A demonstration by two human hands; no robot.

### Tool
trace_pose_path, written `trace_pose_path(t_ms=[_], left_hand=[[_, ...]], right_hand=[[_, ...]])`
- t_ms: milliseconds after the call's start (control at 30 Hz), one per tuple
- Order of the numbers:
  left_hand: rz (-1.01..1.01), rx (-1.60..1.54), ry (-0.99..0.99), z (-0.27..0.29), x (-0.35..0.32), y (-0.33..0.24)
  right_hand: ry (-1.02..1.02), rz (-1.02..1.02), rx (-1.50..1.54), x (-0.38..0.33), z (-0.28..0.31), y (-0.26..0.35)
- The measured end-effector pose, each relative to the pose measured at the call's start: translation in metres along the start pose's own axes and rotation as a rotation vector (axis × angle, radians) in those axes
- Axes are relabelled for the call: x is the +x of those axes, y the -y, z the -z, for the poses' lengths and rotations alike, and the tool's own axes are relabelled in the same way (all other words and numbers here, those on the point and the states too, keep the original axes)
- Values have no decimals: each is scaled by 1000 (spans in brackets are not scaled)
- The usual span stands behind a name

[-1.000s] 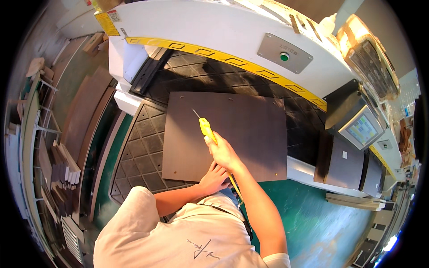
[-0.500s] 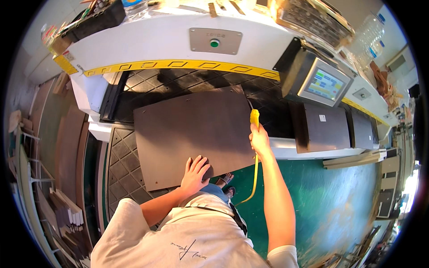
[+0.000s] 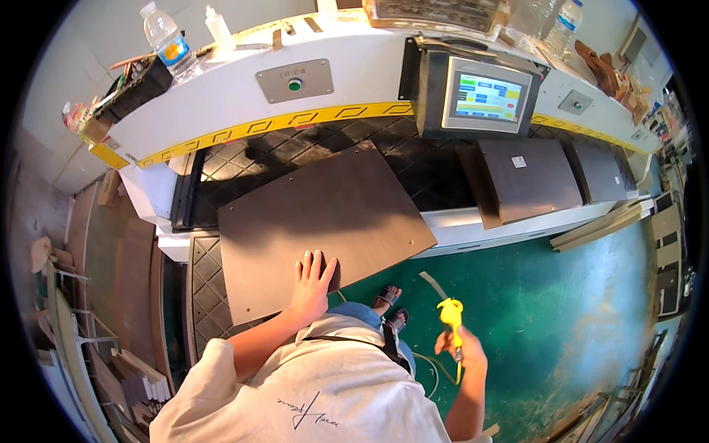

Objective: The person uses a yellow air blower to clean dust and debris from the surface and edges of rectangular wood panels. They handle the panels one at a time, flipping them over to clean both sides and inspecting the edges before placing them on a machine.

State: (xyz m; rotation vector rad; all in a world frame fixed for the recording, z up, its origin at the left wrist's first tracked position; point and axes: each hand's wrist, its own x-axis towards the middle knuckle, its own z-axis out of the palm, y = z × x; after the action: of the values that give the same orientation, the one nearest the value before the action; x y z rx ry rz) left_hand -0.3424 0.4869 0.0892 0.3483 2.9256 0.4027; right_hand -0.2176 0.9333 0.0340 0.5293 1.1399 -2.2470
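Note:
A brown board [image 3: 325, 207] with small holes near its corners lies tilted across the machine's black bed. My left hand [image 3: 310, 288] rests flat on the board's near part, fingers spread. Off to the right, over the green floor, my right hand [image 3: 467, 348] is closed around a yellow air blow gun [image 3: 450, 313]. The gun is clear of the board, and a thin yellow hose [image 3: 445, 373] trails from it below the hand.
White machine housing with a green button [image 3: 295, 85] and a touch screen [image 3: 487, 96] spans the far side. Two more brown boards [image 3: 528, 177] lie at the right. Bottles [image 3: 164, 37] and a black tool tray [image 3: 140, 92] stand on top. Boards [image 3: 111, 251] lean at the left.
My right hand has brought the blow gun from the board's right edge down and toward me, over the floor. My left hand stays on the board. The view has shifted to the right.

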Motion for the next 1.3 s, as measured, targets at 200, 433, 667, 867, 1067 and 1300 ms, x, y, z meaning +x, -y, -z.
trace_pose_path(t_ms=[200, 433, 667, 867, 1067, 1300], left_hand=[[-169, 40, -31, 199, 2, -22], [-22, -82, 60, 333, 40, 33], [165, -47, -285, 345, 58, 110], [286, -76, -437, 341, -4, 215], [223, -831, -967, 249, -39, 257], [467, -834, -432, 102, -12, 363]], right_hand=[[391, 6, -304, 44, 2, -40], [212, 232, -508, 76, -113, 72], [-317, 534, -452, 151, -184, 132], [-61, 819, -455, 204, -241, 202], [-56, 605, -517, 235, -262, 213], [-97, 693, -470, 228, -261, 210]])
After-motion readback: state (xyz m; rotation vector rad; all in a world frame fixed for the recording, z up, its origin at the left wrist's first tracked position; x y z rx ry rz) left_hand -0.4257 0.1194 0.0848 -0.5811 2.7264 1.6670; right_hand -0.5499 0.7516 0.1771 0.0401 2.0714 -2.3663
